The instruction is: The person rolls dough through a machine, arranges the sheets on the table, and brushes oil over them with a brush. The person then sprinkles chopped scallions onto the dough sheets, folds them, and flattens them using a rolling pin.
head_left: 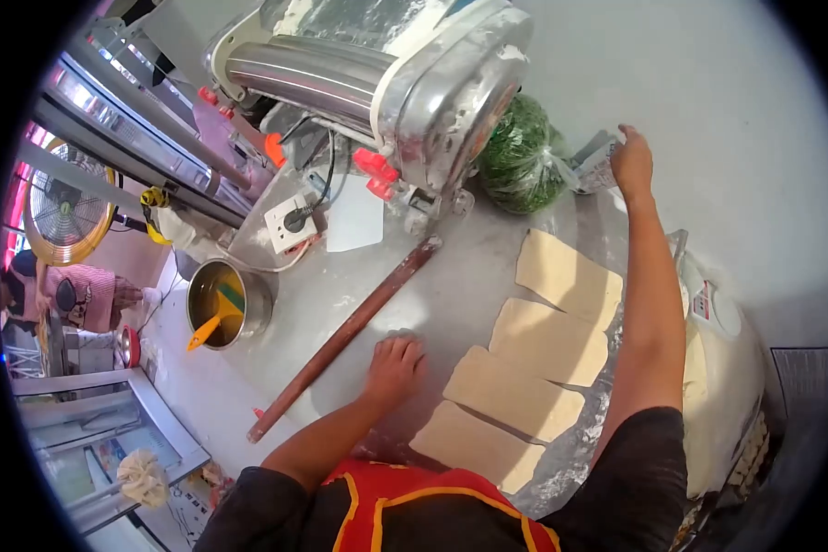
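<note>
Four soft dough sheets beside a wooden rod, right arm stretched to a patterned cup

Four cream-coloured, roughly rectangular dough sheets (548,340) lie in a slanting row on the smooth pale grey table (294,322), to the right of its middle. Their faces are matte and flat, their corners rounded and edges slightly wavy; neighbouring sheets lie close together. White flour streaks the surface along their right side.

A long, slim, reddish-brown wooden rod (345,336) lies diagonally left of the dough. Its upper end lies near a shiny metal roller machine (331,78), which has a ribbed cylinder, a rounded flour-dusted housing and red knobs. Next to the housing sits a bulging clear plastic bag of chopped greens (524,156), crinkled where it gathers. A small light patterned cup (598,172) stands just beside it.

Left, a round steel pot (263,304) contains yellowish liquid and an orange-handled brush (213,322).

The left arm bends forward from a dark sleeve. The left hand (396,373) rests palm down on the table between rod and dough, fingers loosely curled; whether anything is under them cannot be told. The right arm extends nearly straight past the sheets, and the right hand (631,167) is at the cup, its fingers partly hidden; whether it grips the cup cannot be told.
</note>
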The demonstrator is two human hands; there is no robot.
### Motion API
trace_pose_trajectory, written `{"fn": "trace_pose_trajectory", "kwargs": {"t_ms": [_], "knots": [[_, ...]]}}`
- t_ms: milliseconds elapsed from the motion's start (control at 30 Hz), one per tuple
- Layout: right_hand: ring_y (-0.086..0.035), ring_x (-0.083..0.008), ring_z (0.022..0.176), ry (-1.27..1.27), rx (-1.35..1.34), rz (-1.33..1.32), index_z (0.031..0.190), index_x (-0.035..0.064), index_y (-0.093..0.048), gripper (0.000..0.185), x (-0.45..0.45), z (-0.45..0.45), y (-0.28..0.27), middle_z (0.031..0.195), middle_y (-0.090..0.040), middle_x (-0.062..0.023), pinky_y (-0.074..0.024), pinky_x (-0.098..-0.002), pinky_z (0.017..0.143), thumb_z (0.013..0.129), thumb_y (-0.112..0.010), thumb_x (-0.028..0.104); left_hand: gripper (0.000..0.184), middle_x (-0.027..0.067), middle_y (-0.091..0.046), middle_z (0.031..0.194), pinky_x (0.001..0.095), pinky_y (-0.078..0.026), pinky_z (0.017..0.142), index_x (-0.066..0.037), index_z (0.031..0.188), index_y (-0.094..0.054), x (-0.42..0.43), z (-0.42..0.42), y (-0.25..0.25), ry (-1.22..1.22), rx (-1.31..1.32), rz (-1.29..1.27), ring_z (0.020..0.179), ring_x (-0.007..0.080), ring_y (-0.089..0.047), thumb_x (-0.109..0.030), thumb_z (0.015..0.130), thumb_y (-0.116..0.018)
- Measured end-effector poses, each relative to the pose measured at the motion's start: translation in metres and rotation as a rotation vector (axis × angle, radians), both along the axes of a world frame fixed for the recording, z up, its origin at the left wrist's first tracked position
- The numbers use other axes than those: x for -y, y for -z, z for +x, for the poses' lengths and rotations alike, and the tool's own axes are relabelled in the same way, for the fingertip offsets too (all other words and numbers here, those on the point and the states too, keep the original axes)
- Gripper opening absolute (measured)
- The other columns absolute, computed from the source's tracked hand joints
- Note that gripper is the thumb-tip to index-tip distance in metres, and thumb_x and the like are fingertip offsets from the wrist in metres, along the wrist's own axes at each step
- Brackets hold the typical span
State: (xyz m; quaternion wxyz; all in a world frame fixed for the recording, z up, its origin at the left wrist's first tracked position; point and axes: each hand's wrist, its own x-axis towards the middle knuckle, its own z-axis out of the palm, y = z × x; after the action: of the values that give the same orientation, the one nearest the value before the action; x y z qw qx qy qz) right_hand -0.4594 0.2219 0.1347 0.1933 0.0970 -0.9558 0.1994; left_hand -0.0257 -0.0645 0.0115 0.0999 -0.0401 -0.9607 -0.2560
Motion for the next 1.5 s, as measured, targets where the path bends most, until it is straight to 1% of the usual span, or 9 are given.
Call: {"fn": "trace_pose_trajectory", "kwargs": {"t_ms": [200, 367, 500, 567, 633, 833, 1167, 1333, 1500], "knots": [[-0.059, -0.0398, 0.102, -0.172, 0.062, 0.001, 0.120, 0.0049, -0.056, 0.047, 0.072, 0.070, 0.022, 0.121, -0.057, -0.0197, -0.0479, -0.0439, 0.082, 0.083, -0.068, 0.032, 0.031, 0.0110, -0.054, 0.105, 0.0429, -0.040, 0.086, -0.008, 0.108, -0.057, -0.006, 0.001, 0.013, 0.002, -0.054, -0.009, 0.100, 0.0303, -0.050, -0.017, 0.080, -0.065], [-0.057, -0.0390, 0.102, -0.048, 0.269, -0.188, 0.104, 0.0009, -0.061, 0.035, 0.091, 0.042, 0.053, 0.100, -0.062, -0.0226, -0.0440, -0.0458, 0.087, 0.081, -0.066, 0.027, 0.030, 0.0109, -0.053, 0.105, 0.0433, -0.039, 0.087, -0.008, 0.107, -0.056, 0.002, 0.002, 0.012, 0.024, -0.020, -0.018, 0.102, 0.0294, -0.050, -0.017, 0.080, -0.065], [-0.060, -0.0407, 0.090, -0.179, -0.054, -0.192, 0.092, -0.0014, -0.062, 0.028, 0.078, 0.018, 0.058, 0.089, -0.064, -0.0217, -0.0454, -0.0466, 0.079, 0.080, -0.063, 0.023, 0.024, 0.0103, -0.054, 0.102, 0.0430, -0.040, 0.086, -0.007, 0.102, -0.057, 0.001, 0.003, 0.005, -0.004, -0.041, -0.001, 0.098, 0.0289, -0.051, -0.020, 0.082, -0.062], [-0.053, -0.0162, 0.059, -0.139, 0.010, -0.382, 0.087, 0.0012, -0.062, 0.016, 0.066, 0.020, 0.047, 0.067, -0.057, -0.0050, -0.0442, -0.0293, 0.057, 0.085, -0.059, 0.017, 0.022, 0.0106, -0.054, 0.099, 0.0428, -0.040, 0.085, -0.007, 0.100, -0.056, 0.002, 0.002, 0.003, 0.001, -0.037, 0.028, 0.096, 0.0290, -0.052, -0.019, 0.082, -0.062], [-0.044, -0.0055, 0.056, -0.118, 0.303, -0.820, 0.084, 0.0047, -0.061, 0.013, 0.070, 0.064, -0.010, 0.065, -0.049, 0.0042, -0.0371, -0.0218, 0.053, 0.087, -0.060, 0.018, 0.026, 0.0110, -0.055, 0.102, 0.0429, -0.039, 0.087, -0.006, 0.103, -0.057, 0.003, 0.004, 0.003, -0.003, -0.018, 0.035, 0.098, 0.0295, -0.052, -0.019, 0.081, -0.063], [-0.043, -0.0064, 0.055, -0.078, 0.336, -0.834, 0.082, 0.0041, -0.057, 0.012, 0.005, 0.130, -0.089, 0.064, -0.048, 0.0029, -0.0354, -0.0235, 0.050, 0.088, -0.059, 0.014, 0.025, 0.0091, -0.056, 0.100, 0.0415, -0.040, 0.084, -0.007, 0.101, -0.057, -0.001, 0.000, 0.007, -0.011, -0.087, 0.043, 0.095, 0.0283, -0.052, -0.018, 0.080, -0.063], [-0.040, -0.0052, 0.053, 0.059, 0.352, -0.660, 0.082, 0.0058, -0.056, 0.010, -0.083, 0.184, -0.080, 0.064, -0.046, 0.0044, -0.0341, -0.0225, 0.048, 0.089, -0.057, 0.013, 0.027, 0.0111, -0.057, 0.101, 0.0409, -0.042, 0.082, -0.007, 0.104, -0.058, -0.001, 0.000, 0.000, -0.036, -0.101, 0.150, 0.094, 0.0299, -0.053, -0.013, 0.078, -0.065], [-0.040, -0.0039, 0.054, 0.082, 0.254, -0.676, 0.082, 0.0064, -0.055, 0.010, -0.097, 0.200, -0.096, 0.064, -0.045, 0.0050, -0.0335, -0.0214, 0.049, 0.090, -0.056, 0.012, 0.027, 0.0158, -0.058, 0.101, 0.0414, -0.044, 0.086, -0.003, 0.107, -0.059, -0.053, -0.116, -0.018, 0.079, -0.186, 0.468, 0.096, 0.0354, -0.053, -0.014, 0.083, -0.064], [-0.040, -0.0038, 0.055, 0.096, 0.202, -0.754, 0.083, 0.0068, -0.055, 0.008, -0.110, 0.207, -0.097, 0.065, -0.046, 0.0050, -0.0332, -0.0200, 0.049, 0.089, -0.057, 0.011, 0.043, 0.0146, -0.057, 0.124, 0.0371, -0.043, 0.091, -0.004, 0.124, -0.056, -0.115, -0.282, -0.016, -0.143, 0.415, 1.081, 0.115, 0.0261, -0.052, -0.031, 0.092, -0.052]]}}
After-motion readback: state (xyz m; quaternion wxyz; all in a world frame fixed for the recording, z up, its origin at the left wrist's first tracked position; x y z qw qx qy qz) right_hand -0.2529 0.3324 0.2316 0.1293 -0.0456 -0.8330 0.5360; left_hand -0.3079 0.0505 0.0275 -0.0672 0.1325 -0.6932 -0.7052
